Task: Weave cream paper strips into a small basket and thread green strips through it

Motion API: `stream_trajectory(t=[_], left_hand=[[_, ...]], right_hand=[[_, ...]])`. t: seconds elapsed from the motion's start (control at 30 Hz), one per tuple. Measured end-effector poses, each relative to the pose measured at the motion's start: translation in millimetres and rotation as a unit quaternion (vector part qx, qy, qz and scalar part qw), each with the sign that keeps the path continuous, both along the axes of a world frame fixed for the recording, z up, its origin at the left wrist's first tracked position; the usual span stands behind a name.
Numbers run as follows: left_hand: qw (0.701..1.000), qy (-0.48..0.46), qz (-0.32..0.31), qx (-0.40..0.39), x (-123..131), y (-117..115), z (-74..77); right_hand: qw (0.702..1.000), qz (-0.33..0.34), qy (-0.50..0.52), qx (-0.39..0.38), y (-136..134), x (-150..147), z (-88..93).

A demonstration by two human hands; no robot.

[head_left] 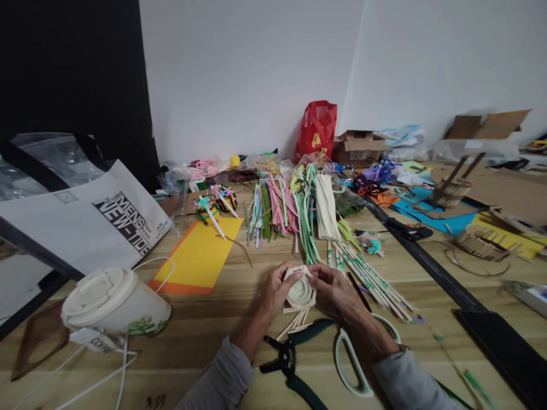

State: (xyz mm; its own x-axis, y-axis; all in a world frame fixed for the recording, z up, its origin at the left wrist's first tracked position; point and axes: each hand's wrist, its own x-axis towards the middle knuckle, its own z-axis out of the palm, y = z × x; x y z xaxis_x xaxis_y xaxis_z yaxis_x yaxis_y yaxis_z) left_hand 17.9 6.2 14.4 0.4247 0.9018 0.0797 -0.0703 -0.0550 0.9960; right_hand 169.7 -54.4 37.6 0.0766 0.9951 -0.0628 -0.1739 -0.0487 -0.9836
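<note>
Both my hands meet over the table, holding a small cream-coloured piece (301,293) with a six-sided outline and ring-like coils inside. My left hand (273,293) grips its left edge, the thumb lying on the top. From the other side my right hand (335,289) pinches the upper right rim. Short pale sticks (294,323) lie just beneath the piece. Close below my hands are black-and-green pruning shears (285,359), their jaws spread. Scissors with pale handles (352,364) lie partly under my right wrist.
Ahead lie bundled coloured strips (277,213), cream strips (327,208) and paper-wrapped sticks (376,282). A tipped paper cup (123,302) and a white bag (85,222) occupy the left. Yellow paper (203,256) lies left of centre; small stick baskets (482,242) stand right.
</note>
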Motion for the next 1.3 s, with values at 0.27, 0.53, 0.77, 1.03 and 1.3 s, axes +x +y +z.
stream_trajectory(t=[0.27,0.53,0.77,1.03,1.3], left_hand=[[1.0,0.024,-0.001,0.015,-0.1,3.4,-8.3],[0.998,0.05,0.013,0.026,1.6,1.9,-10.3],[0.998,0.05,0.007,0.026,1.3,-0.1,-7.0],[0.998,0.058,0.006,0.035,2.2,-3.1,-1.8],[0.996,0.07,0.017,0.052,2.0,-0.7,-7.2]], right_hand=[[0.998,-0.036,-0.044,0.025,0.5,1.1,-1.8],[0.972,-0.066,-0.201,0.101,4.2,4.9,-22.3],[0.941,-0.071,-0.289,0.159,3.0,4.9,-27.0],[0.923,-0.073,-0.339,0.169,0.9,5.9,-22.7],[0.977,-0.077,-0.177,0.092,2.9,1.5,-18.7]])
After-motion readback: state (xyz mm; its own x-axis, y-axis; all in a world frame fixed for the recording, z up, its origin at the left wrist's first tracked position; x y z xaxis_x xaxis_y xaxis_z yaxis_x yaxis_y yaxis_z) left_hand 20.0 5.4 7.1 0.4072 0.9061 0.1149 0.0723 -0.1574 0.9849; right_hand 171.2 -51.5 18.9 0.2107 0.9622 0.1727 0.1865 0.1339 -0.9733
